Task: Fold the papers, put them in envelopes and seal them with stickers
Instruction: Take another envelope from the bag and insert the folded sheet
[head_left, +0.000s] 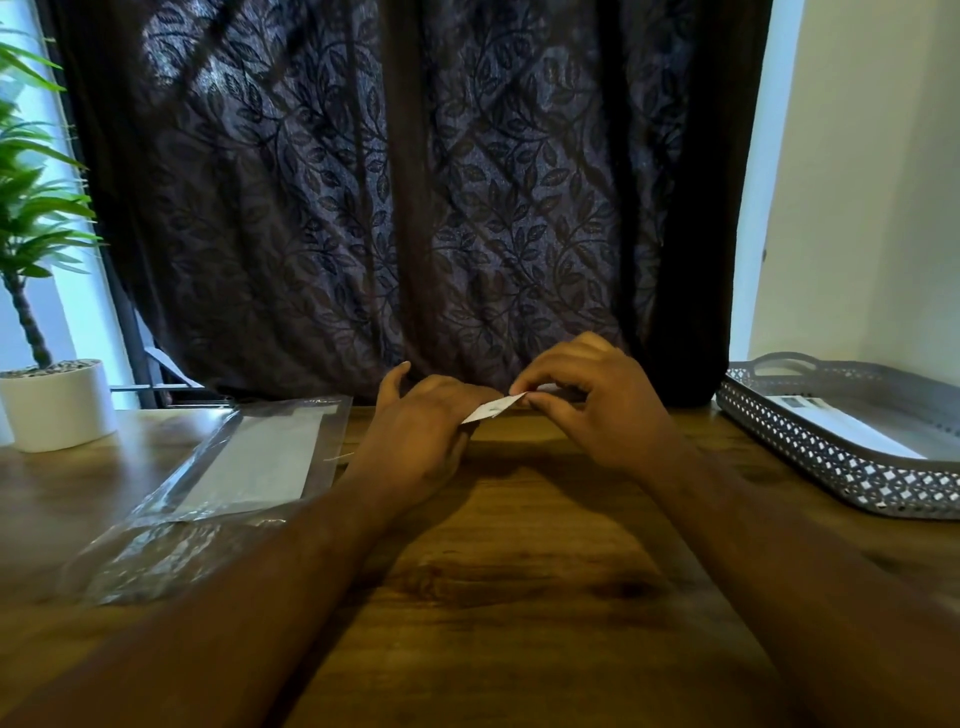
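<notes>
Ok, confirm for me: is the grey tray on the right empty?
No, a white envelope lies inside the grey tray.

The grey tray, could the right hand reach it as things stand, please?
Probably yes: only table lies between right hand and tray, though its fingers pinch a small white slip.

Left hand (421, 431): fingers curled, gripping one end of a white slip (493, 408).
Right hand (587, 400): thumb and forefinger pinch its other end.
</notes>
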